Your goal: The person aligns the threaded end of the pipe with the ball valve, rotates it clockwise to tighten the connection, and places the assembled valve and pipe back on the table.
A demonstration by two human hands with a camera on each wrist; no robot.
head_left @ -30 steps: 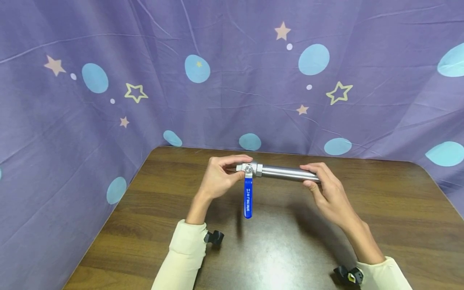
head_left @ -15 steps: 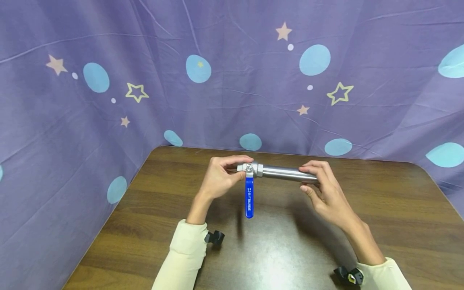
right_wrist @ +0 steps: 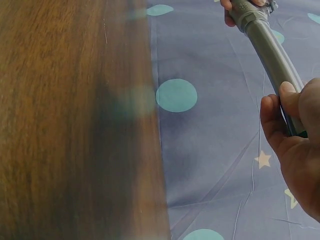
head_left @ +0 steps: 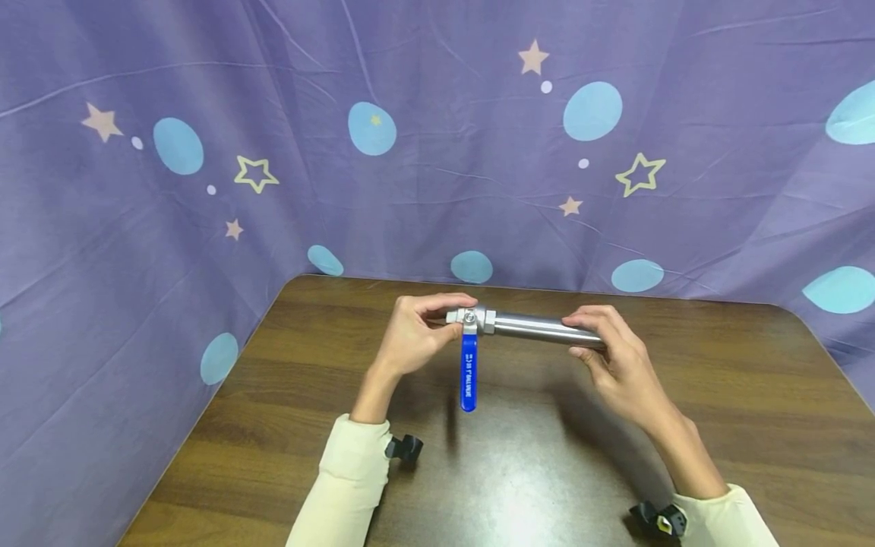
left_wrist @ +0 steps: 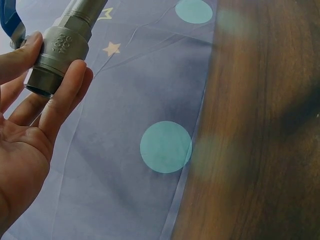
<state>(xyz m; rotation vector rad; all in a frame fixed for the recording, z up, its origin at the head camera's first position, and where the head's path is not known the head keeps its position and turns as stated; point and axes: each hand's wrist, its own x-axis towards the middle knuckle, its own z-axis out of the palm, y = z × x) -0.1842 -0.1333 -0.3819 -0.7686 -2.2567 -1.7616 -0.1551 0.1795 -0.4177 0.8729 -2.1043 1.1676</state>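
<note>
A metal ball valve [head_left: 472, 320] with a blue lever handle [head_left: 469, 372] is joined to a shiny steel pipe [head_left: 533, 327], both held up above the table. My left hand [head_left: 413, 334] pinches the valve body between thumb and fingers; the lever points down toward me. In the left wrist view, raised lettering shows on the valve body [left_wrist: 62, 47], and its hexagonal end opens toward the palm. My right hand [head_left: 618, 368] grips the pipe's far right end, thumb below and fingers over the top. The right wrist view shows the thumb [right_wrist: 289, 95] lying along the pipe.
The brown wooden table [head_left: 273, 425] lies beneath both hands, with their shadows on it. A purple curtain [head_left: 437, 197] with stars and blue dots hangs behind the table and along its left side. Each wrist wears a black camera mount [head_left: 405, 448].
The right hand's fingers and thumb have shifted slightly on the pipe. The left hand keeps its hold on the ball valve, and the lever stays pointing down.
</note>
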